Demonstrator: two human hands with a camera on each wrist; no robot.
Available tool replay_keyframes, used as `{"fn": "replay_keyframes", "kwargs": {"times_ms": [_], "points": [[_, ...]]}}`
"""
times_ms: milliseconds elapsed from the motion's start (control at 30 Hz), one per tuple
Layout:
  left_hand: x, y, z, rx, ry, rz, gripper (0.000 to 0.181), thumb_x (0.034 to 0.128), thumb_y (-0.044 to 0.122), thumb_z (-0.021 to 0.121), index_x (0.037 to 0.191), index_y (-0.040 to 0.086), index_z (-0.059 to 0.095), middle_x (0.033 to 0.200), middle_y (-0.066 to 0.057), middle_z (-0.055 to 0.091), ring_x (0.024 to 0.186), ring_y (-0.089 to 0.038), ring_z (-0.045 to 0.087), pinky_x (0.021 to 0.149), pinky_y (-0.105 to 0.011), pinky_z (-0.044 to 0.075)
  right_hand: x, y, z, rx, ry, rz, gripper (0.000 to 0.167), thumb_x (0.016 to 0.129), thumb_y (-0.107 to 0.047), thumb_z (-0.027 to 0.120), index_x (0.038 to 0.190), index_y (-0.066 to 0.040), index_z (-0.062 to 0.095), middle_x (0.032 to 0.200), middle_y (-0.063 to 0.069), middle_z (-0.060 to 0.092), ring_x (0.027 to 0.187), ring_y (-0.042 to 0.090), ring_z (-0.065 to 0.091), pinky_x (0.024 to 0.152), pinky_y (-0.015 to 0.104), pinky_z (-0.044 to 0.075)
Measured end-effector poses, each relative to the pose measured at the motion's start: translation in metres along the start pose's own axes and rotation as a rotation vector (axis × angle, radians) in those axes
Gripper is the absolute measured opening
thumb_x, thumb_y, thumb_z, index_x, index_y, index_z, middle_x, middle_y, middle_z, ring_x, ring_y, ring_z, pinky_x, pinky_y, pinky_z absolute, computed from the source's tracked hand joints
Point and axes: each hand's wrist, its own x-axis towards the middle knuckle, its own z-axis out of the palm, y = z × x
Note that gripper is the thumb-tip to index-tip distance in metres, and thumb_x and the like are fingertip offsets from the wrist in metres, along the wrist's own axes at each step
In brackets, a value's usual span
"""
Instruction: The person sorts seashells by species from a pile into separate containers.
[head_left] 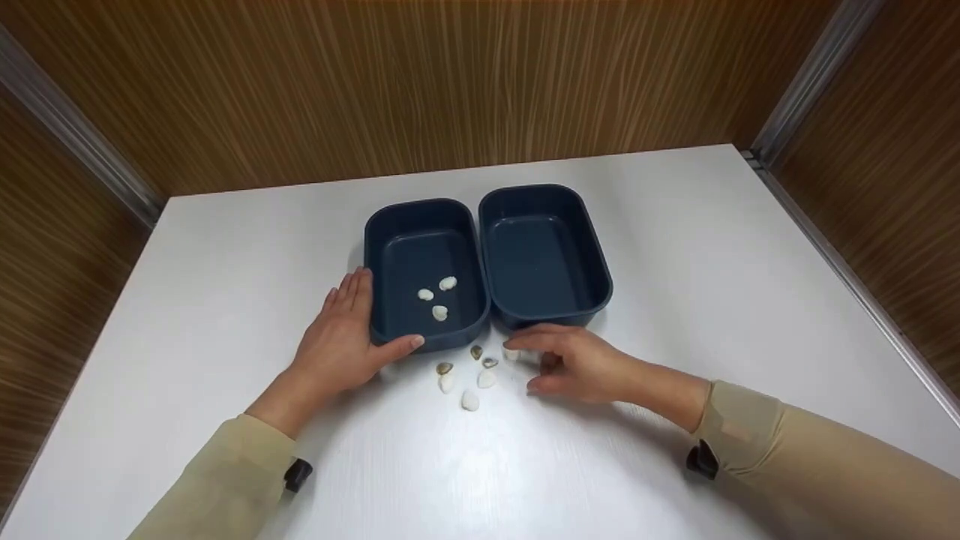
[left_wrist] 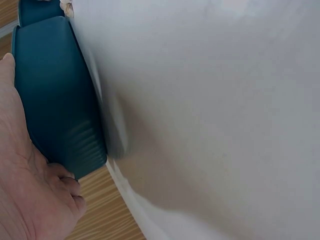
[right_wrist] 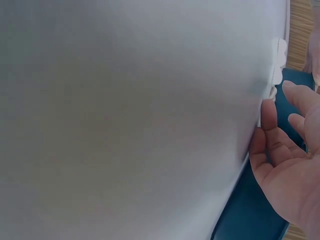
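Three white shells [head_left: 439, 313] lie in the left dark blue bin [head_left: 427, 259]. The left hand [head_left: 335, 341] rests against that bin's near left corner, fingers along its side and thumb at the front rim; the left wrist view has this hand [left_wrist: 35, 185] against the bin wall [left_wrist: 57, 95]. In front of the bins, the right hand [head_left: 581, 364] is held low, thumb and index finger apart, its index fingertip at a white shell [head_left: 512, 353], partly covered. More white shells [head_left: 470, 400] and several brown ones [head_left: 444, 368] lie to its left. The right wrist view shows this hand [right_wrist: 290, 155] with parted fingers.
A second dark blue bin [head_left: 536, 262], with nothing in it, stands close beside the first on the right. Both stand on a white table [head_left: 247, 255], with a wood-patterned panel [head_left: 450, 90] behind and others at either side.
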Motion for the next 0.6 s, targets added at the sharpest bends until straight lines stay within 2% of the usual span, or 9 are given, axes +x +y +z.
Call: {"fn": "replay_keyframes", "kwargs": {"times_ms": [367, 600], "points": [[0.0032, -0.0016, 0.0027, 0.000, 0.004, 0.006, 0.132, 0.0882, 0.086, 0.057, 0.166, -0.008, 0.007, 0.174, -0.026, 0.011, 0.162, -0.038, 0.011, 0.131, -0.053, 0.009, 0.0009, 0.0050, 0.0071, -0.072, -0.002, -0.021, 0.051, 0.086, -0.003, 0.086, 0.135, -0.002, 0.070, 0.136, 0.014, 0.069, 0.097, 0.026, 0.065, 0.079, 0.033, 0.056], [0.0020, -0.0018, 0.0022, 0.003, 0.013, 0.002, 0.131, 0.0887, 0.085, 0.058, 0.166, -0.008, 0.009, 0.174, -0.026, 0.013, 0.162, -0.038, 0.012, 0.130, -0.054, 0.010, 0.0013, 0.0043, 0.0071, -0.073, -0.019, 0.010, 0.051, 0.088, -0.005, 0.086, 0.136, -0.004, 0.070, 0.137, 0.013, 0.069, 0.101, 0.026, 0.064, 0.082, 0.034, 0.056]]}}
